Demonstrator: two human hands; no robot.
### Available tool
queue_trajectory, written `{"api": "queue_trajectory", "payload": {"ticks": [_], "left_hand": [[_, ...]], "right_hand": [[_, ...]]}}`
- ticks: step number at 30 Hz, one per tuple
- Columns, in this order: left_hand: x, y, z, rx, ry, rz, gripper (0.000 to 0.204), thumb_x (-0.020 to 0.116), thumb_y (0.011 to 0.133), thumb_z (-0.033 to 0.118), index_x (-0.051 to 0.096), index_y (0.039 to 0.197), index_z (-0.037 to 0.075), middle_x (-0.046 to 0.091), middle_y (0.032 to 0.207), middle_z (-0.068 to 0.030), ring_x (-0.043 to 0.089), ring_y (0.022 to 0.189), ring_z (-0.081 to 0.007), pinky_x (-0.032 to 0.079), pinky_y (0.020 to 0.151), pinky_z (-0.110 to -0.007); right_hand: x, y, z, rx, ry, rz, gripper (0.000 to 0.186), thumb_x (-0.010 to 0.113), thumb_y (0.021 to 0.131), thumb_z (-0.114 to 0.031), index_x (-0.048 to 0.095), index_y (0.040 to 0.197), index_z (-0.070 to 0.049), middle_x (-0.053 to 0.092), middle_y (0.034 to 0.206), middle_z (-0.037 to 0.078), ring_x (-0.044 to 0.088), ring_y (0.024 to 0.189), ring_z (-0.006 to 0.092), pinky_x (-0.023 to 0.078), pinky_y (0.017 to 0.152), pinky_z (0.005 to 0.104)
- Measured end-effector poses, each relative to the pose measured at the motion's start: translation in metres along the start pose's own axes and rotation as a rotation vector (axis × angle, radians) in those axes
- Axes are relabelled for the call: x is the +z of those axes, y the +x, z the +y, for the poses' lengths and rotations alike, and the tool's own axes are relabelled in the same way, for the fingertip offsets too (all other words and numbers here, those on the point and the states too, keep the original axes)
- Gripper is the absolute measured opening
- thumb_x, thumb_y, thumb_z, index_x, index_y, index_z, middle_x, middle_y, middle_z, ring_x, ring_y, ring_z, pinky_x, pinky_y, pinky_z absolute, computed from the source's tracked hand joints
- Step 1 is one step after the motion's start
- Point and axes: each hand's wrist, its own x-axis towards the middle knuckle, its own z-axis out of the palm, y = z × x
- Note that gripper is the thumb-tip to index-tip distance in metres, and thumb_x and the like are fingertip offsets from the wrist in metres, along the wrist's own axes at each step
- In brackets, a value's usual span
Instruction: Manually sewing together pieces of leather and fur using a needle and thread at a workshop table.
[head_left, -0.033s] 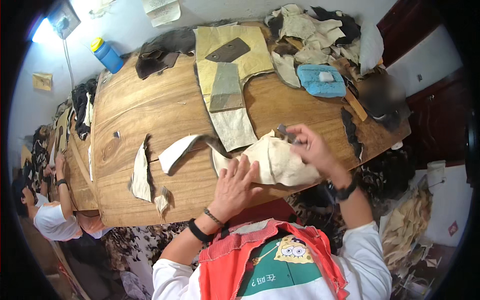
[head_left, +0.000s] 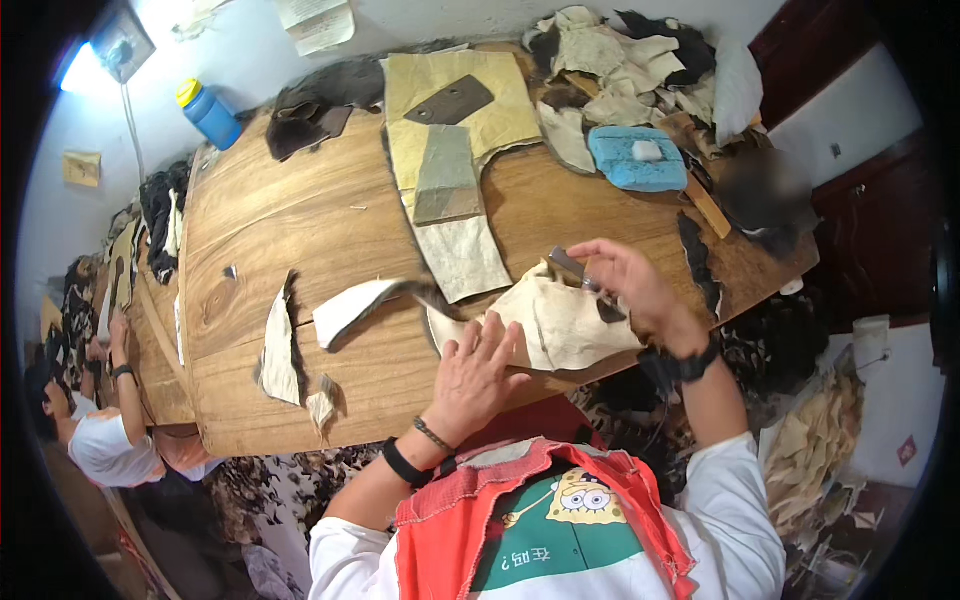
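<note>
A cream piece of hide (head_left: 550, 325) with a dark underside lies by the near edge of the wooden table. My left hand (head_left: 468, 378) rests flat on its left part, fingers spread. Above its right end, my right hand (head_left: 642, 292) has its fingers bent round a small, flat dark-grey tool (head_left: 568, 262); its exact kind does not show. A narrow hide strip (head_left: 350, 312) curls out leftward from beside the piece. Farther left are a pale offcut (head_left: 282, 350) and a small scrap (head_left: 321, 403).
Beyond my hands lies a yellowish hide (head_left: 450, 90) carrying dark and grey template pieces. At the right are a blue pad (head_left: 638, 160) with a white block, and a wooden stick (head_left: 708, 207). Hide scraps (head_left: 610, 60) pile up behind. A co-worker (head_left: 110, 440) works at the left.
My right hand has shifted slightly and its fingers have straightened a little. A dark patch now shows at the hide's right end. My left hand stays spread on the hide.
</note>
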Motion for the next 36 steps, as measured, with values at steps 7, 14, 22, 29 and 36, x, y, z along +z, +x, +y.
{"api": "queue_trajectory", "payload": {"ticks": [7,14,22,29,36], "left_hand": [[0.005,-0.010,-0.009,0.186,0.191,0.000,0.061,0.069,0.084,0.033,0.051,0.138,0.012,0.044,0.144,-0.0125,0.050,0.115,-0.0273,0.038,0.097,-0.048],[0.011,0.006,0.020,0.000,0.105,-0.075,0.059,0.066,0.088,0.036,0.050,0.138,0.010,0.044,0.143,-0.0159,0.049,0.113,-0.0324,0.039,0.100,-0.048],[0.009,0.034,0.050,-0.123,-0.525,0.019,0.024,0.064,0.091,0.025,0.069,0.091,0.001,0.066,0.106,-0.0191,0.065,0.089,-0.0384,0.054,0.075,-0.045],[-0.008,0.114,0.001,-0.093,-0.357,0.198,0.016,0.061,0.088,0.015,0.068,0.088,0.001,0.068,0.082,-0.0198,0.066,0.078,-0.0398,0.052,0.069,-0.047],[0.029,0.179,-0.022,-0.020,-0.443,0.035,0.014,0.064,0.080,0.010,0.070,0.086,-0.001,0.068,0.084,-0.0235,0.067,0.083,-0.0411,0.053,0.076,-0.046]], "right_hand": [[0.010,0.012,0.032,-0.323,-0.924,0.194,0.044,0.068,0.082,-0.012,0.058,0.125,-0.007,0.061,0.104,0.015,0.060,0.100,0.0341,0.049,0.083,0.0437],[-0.012,0.036,0.059,-0.471,-0.989,0.168,0.033,0.059,0.079,-0.003,0.059,0.112,-0.007,0.056,0.096,0.014,0.060,0.094,0.0336,0.050,0.079,0.0458],[-0.102,0.037,0.031,-0.572,-1.268,0.631,0.019,0.064,0.081,-0.007,0.063,0.100,-0.007,0.057,0.095,0.012,0.063,0.067,0.0263,0.049,0.058,0.0373],[-0.002,-0.022,-0.005,-0.204,1.401,0.321,0.027,0.052,0.099,-0.029,0.061,0.110,-0.007,0.064,0.096,0.007,0.062,0.081,0.0185,0.049,0.072,0.0334],[0.069,0.007,0.025,-0.087,0.465,0.564,0.021,0.045,0.098,-0.017,0.058,0.104,-0.002,0.058,0.088,0.006,0.053,0.082,0.0114,0.045,0.075,0.0295]]}}
